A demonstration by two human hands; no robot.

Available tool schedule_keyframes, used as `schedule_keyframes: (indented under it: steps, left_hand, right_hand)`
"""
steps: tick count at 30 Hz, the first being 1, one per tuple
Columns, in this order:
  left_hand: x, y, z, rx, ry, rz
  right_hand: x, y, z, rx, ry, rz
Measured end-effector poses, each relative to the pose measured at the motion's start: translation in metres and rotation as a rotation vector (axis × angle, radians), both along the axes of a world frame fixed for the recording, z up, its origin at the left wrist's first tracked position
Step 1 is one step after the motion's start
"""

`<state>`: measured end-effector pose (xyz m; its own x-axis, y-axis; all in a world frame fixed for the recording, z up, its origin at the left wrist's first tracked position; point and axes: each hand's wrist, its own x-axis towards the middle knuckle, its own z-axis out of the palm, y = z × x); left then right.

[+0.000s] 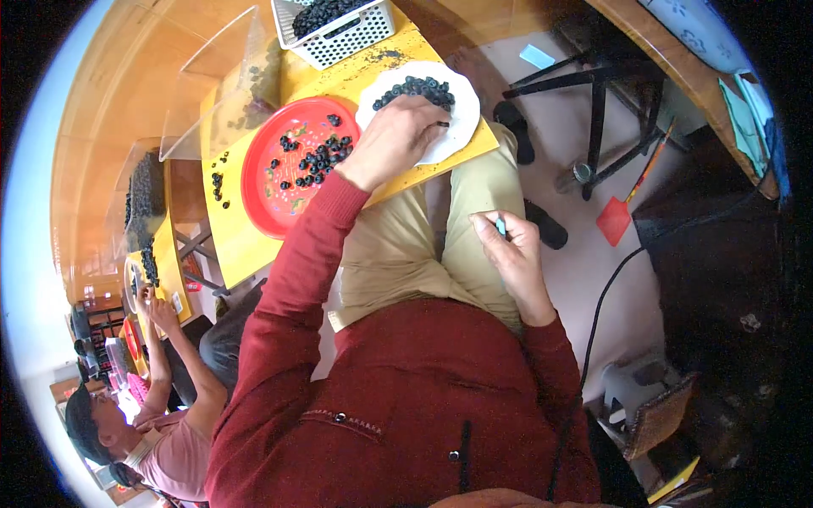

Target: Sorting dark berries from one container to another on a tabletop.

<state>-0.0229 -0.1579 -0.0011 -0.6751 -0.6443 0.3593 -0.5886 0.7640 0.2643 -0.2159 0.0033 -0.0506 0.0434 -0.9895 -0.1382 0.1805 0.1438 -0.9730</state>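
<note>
My left hand (401,135) is over a white plate (464,127) with a scalloped rim, its curled fingers down by a heap of small dark round beads (413,88). The fingertips are partly hidden, so I cannot make out what they pinch. Left of it, a red round tray (264,190) with a printed pattern carries more dark beads (318,161), loosely scattered. Above my right knee, my right hand (513,250) is closed round a small teal object (500,226); only a short part of it shows between thumb and fingers.
A white perforated basket (343,42) of dark pieces stands at the yellow table's (229,250) far end. Several loose beads (218,182) lie left of the tray, near a clear plastic panel (199,127). Another person (182,364) works at the left. A red fly swatter (614,222) is at right.
</note>
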Motion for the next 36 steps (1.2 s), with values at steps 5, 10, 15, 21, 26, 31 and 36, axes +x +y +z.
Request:
schedule_keyframes:
  steps: [5,10,15,21,26,31,36]
  left_hand:
    - [0.008,0.028,0.002,0.542,0.482,0.064]
    - [0.018,0.046,-0.007,1.038,1.111,0.001]
    - [0.03,0.055,-0.015,1.235,1.446,-0.061]
    - [0.038,0.062,-0.016,1.388,1.661,-0.039]
    - [0.037,0.068,-0.011,1.467,1.743,0.019]
    - [0.042,0.073,-0.026,1.501,1.77,-0.048]
    - [0.045,0.075,-0.028,1.521,1.788,-0.066]
  right_hand:
    - [0.002,-0.008,0.003,-0.005,-0.015,-0.035]
    - [0.008,-0.018,0.012,0.002,0.009,-0.055]
    - [0.016,-0.026,0.02,-0.001,0.012,-0.054]
    - [0.028,-0.037,0.034,-0.006,0.054,-0.066]
    - [0.038,-0.043,0.038,-0.1,0.178,-0.048]
    - [0.049,-0.051,0.051,-0.158,0.313,-0.015]
    - [0.06,-0.057,0.057,-0.284,0.354,0.007]
